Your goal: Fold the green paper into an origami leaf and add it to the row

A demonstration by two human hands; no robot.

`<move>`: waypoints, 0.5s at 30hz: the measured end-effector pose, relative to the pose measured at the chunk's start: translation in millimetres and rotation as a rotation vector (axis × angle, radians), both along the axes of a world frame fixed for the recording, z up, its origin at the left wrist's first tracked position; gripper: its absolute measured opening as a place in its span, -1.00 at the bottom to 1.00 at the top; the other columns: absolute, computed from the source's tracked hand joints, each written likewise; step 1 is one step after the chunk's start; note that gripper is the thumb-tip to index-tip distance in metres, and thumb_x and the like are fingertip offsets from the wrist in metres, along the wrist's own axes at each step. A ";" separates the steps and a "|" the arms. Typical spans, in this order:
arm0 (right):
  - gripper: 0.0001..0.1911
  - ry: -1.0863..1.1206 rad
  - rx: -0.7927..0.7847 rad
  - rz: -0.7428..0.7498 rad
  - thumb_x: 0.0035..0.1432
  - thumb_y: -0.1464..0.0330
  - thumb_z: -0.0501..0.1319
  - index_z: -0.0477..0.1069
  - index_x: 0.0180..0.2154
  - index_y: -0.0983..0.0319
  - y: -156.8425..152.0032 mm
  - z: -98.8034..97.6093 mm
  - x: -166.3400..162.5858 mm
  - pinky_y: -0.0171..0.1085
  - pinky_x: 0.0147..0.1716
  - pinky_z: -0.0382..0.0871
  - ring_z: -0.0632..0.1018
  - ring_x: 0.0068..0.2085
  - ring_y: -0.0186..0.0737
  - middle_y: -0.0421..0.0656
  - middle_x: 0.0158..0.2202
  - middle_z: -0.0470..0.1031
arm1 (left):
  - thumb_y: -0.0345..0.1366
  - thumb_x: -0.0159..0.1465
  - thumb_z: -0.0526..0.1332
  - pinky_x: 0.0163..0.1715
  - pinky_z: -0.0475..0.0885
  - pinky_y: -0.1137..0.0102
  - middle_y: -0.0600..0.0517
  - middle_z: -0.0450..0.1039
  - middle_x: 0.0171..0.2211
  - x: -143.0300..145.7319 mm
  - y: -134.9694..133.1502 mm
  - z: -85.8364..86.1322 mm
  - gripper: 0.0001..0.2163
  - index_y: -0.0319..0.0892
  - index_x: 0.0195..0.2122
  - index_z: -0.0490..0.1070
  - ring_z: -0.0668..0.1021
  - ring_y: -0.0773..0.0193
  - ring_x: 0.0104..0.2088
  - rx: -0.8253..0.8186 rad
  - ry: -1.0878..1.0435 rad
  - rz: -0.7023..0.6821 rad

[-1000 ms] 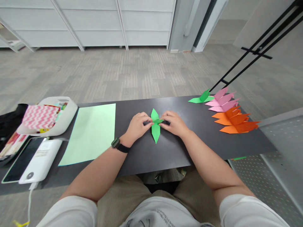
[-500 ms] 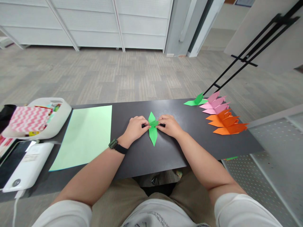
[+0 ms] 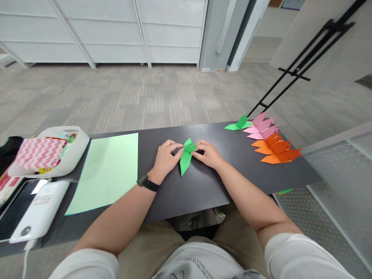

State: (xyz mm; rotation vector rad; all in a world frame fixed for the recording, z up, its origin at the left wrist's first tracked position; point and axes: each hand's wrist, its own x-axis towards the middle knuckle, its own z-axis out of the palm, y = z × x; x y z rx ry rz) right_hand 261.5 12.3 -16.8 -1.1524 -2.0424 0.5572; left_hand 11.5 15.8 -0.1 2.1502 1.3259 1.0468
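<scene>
A green origami crane (image 3: 185, 161) is held just over the dark table, its long pointed ends running toward and away from me. On its left side the thumb and fingers of my left hand (image 3: 168, 157), with a black watch on the wrist, pinch the paper. From the right, my right hand (image 3: 208, 154) pinches the opposite edge between thumb and forefinger. The fingertips cover small parts of the fold. Left of my hands lies a sheet of light green paper (image 3: 107, 170).
Several finished paper cranes, green (image 3: 241, 123), pink (image 3: 263, 128) and orange (image 3: 276, 149), stand at the table's right end. At the left are a white basket (image 3: 78, 155) with a pink zigzag cloth, a white power bank (image 3: 43, 211) and a phone (image 3: 14, 205). A black stand (image 3: 293, 73) leans behind.
The green crane has turned, its near point swinging left, and its middle flap shows broader now. Both hands keep pinching its sides. The whole view has shifted slightly.
</scene>
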 end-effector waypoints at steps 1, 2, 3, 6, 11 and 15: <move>-0.88 0.021 0.016 -0.014 0.33 0.28 0.37 0.60 -0.29 0.14 -2.4 1.1 -0.4 -0.15 -0.08 0.46 0.60 -0.16 -0.16 -0.14 -0.21 0.56 | -0.23 0.43 0.32 -0.06 0.44 0.23 0.01 0.58 -0.14 -0.4 -0.1 0.9 -0.83 -0.01 -0.02 0.68 0.57 0.19 -0.20 0.012 -0.046 0.012; -0.89 0.039 0.041 -0.040 0.33 0.28 0.36 0.59 -0.28 0.14 -5.0 2.8 -0.6 -0.14 -0.07 0.47 0.60 -0.15 -0.15 -0.13 -0.20 0.56 | -0.23 0.44 0.29 -0.06 0.45 0.25 0.01 0.56 -0.12 -0.9 -0.1 1.7 -0.79 -0.01 0.04 0.66 0.56 0.20 -0.22 0.024 -0.087 0.025; -0.89 0.051 0.071 -0.074 0.33 0.28 0.35 0.59 -0.28 0.13 -7.5 5.3 -0.3 -0.13 -0.06 0.48 0.60 -0.14 -0.14 -0.12 -0.20 0.56 | -0.23 0.45 0.27 -0.07 0.46 0.26 0.00 0.55 -0.13 -1.5 0.1 2.5 -0.76 -0.03 0.08 0.64 0.54 0.21 -0.24 0.036 -0.115 0.038; -0.92 0.053 0.173 -0.175 0.32 0.29 0.35 0.61 -0.26 0.11 -14.5 20.4 6.0 -0.09 -0.01 0.49 0.61 -0.10 -0.10 -0.10 -0.18 0.59 | -0.23 0.46 0.22 -0.09 0.47 0.28 0.01 0.52 -0.20 -3.1 0.5 3.7 -0.75 -0.08 0.08 0.61 0.52 0.21 -0.25 0.040 -0.158 0.063; -0.88 0.076 0.350 -0.431 0.34 0.24 0.33 0.61 -0.25 0.11 -28.6 64.4 44.7 -0.09 -0.08 0.51 0.60 -0.16 -0.08 -0.10 -0.22 0.60 | -0.19 0.47 0.20 -0.07 0.48 0.28 0.01 0.52 -0.20 -4.4 0.8 0.7 -0.75 -0.07 0.04 0.62 0.54 0.19 -0.23 0.016 -0.157 0.011; -0.83 0.102 0.426 -0.719 0.33 0.18 0.32 0.57 -0.28 0.12 -44.1 91.1 101.7 -0.12 -0.20 0.51 0.58 -0.25 -0.08 -0.12 -0.28 0.59 | -0.16 0.46 0.20 -0.06 0.49 0.27 0.02 0.53 -0.21 -3.5 2.2 -4.2 -0.76 -0.05 -0.02 0.64 0.56 0.19 -0.23 -0.024 -0.148 0.002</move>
